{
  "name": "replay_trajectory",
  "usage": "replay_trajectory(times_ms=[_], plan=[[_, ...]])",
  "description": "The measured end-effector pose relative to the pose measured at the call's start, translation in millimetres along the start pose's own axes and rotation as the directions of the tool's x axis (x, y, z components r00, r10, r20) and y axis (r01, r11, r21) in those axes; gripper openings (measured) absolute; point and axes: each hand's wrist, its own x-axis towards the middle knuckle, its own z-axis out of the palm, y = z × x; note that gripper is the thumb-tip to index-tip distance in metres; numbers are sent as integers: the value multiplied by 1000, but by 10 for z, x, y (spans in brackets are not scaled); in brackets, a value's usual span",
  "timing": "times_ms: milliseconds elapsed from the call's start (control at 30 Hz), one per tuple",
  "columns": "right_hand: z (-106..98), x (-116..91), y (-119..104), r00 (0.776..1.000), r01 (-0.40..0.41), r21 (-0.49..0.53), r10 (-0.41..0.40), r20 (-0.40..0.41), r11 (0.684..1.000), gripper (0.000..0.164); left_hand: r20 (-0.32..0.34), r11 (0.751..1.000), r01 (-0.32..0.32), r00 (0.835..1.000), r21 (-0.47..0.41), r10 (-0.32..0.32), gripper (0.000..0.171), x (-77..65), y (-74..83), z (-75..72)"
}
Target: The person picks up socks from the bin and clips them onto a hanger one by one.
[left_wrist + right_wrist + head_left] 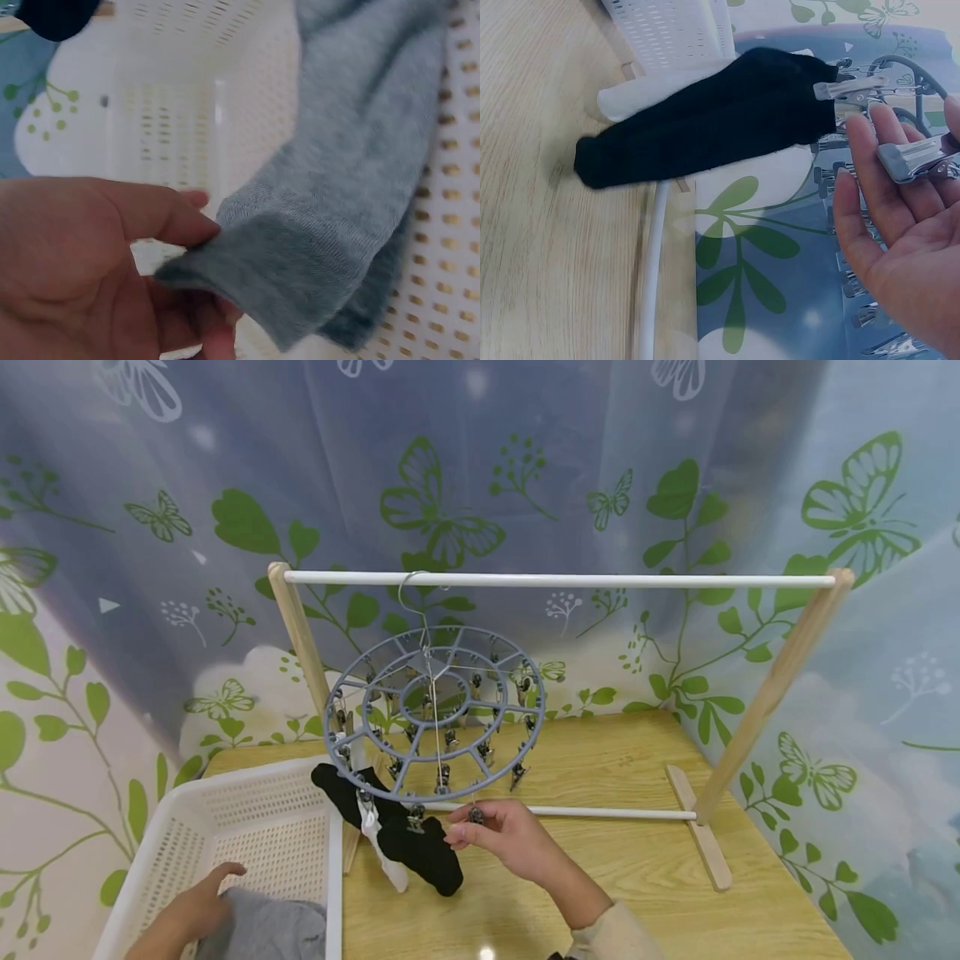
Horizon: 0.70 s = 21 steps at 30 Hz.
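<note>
Thumb and fingers of my left hand pinch the cuff of a grey sock, which lies in the white basket. With my right hand I hold a metal clip hanging at the near edge of the round grey drying rack; its jaws grip no cloth. Just left of that clip, a black sock hangs from another clip. A white sock hangs beside it, partly behind the black one, and a second black sock is further left.
The rack's hook hangs on the white bar of a wooden stand. A white plastic basket stands on the left of the wooden table. A patterned curtain closes off the back.
</note>
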Motion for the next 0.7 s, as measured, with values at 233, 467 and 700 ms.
replay_trajectory(times_ms=[233,467,700], plan=[[0,-1,0,1000,-9,-3,9,-11,1000,25,-23,978,-148,989,-145,146,20,-115,230,-90],[-1,5,24,1000,0,16,0,0,1000,26,47,948,-159,983,-276,178,31,-180,348,-190],[-5,16,44,1000,3,15,-3,11,1000,28,28,947,-277,958,-160,285,27,-195,436,-210]])
